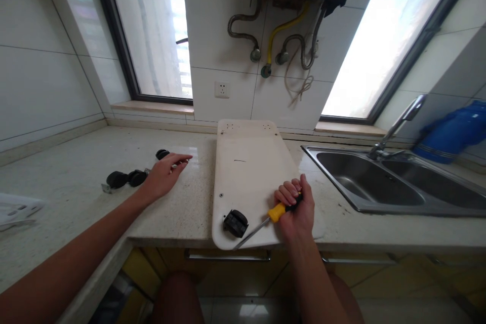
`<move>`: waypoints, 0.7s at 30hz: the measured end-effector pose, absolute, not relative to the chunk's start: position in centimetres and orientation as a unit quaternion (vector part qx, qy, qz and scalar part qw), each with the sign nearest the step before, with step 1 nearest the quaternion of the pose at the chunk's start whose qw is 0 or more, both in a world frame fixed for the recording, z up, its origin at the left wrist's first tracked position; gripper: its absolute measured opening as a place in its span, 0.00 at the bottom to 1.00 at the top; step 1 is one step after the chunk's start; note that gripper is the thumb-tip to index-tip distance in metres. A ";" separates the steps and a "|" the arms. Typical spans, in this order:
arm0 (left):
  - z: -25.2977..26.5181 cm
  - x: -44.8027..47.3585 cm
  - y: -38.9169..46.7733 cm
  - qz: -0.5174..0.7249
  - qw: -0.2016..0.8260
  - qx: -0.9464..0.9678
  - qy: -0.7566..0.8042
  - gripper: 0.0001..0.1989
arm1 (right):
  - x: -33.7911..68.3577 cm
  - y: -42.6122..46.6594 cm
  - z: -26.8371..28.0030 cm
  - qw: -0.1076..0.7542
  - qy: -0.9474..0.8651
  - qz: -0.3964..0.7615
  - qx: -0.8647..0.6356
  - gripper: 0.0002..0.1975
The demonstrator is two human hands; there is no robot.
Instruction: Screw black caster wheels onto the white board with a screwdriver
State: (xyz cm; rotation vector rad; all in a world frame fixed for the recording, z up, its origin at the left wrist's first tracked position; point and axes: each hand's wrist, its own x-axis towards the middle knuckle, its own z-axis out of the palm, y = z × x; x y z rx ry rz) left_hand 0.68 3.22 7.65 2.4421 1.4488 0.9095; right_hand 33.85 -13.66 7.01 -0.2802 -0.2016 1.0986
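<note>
My right hand (296,210) is wrapped around the yellow and black handle of a screwdriver (278,211). Its shaft slants down and left across a cream-coloured board (252,164), with the tip by the board's near edge. A black caster wheel (236,223) sits on the board's near left corner, close to the shaft. Left of the board, my left hand (167,174) is over the counter with its fingers stretched out. Just behind it is a black caster (162,154), partly hidden. More black casters (127,178) with metal plates lie beside my left wrist.
The board rests on a speckled stone counter (182,217). To the right is a double steel sink (364,177) with a tap (395,129). A blue object (453,134) stands beyond it. A white plastic piece (21,207) lies far left. Hoses (277,35) hang above.
</note>
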 end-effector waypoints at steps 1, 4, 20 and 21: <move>8.5 1.6 2.4 0.320 0.103 0.818 0.467 0.26 | 33.9 -13.8 6.9 0.842 -0.093 0.518 -0.120 0.20; 10.8 4.1 -1.0 0.403 0.251 0.792 0.383 0.19 | 34.1 -14.1 6.7 0.852 -0.083 0.511 -0.081 0.21; 12.1 8.7 -9.9 0.451 0.558 0.664 0.211 0.04 | 32.3 -18.1 13.6 0.924 -0.058 0.379 0.007 0.26; 12.2 8.7 -10.1 0.449 0.560 0.664 0.210 0.04 | 32.2 -18.3 14.0 0.928 -0.063 0.366 0.007 0.27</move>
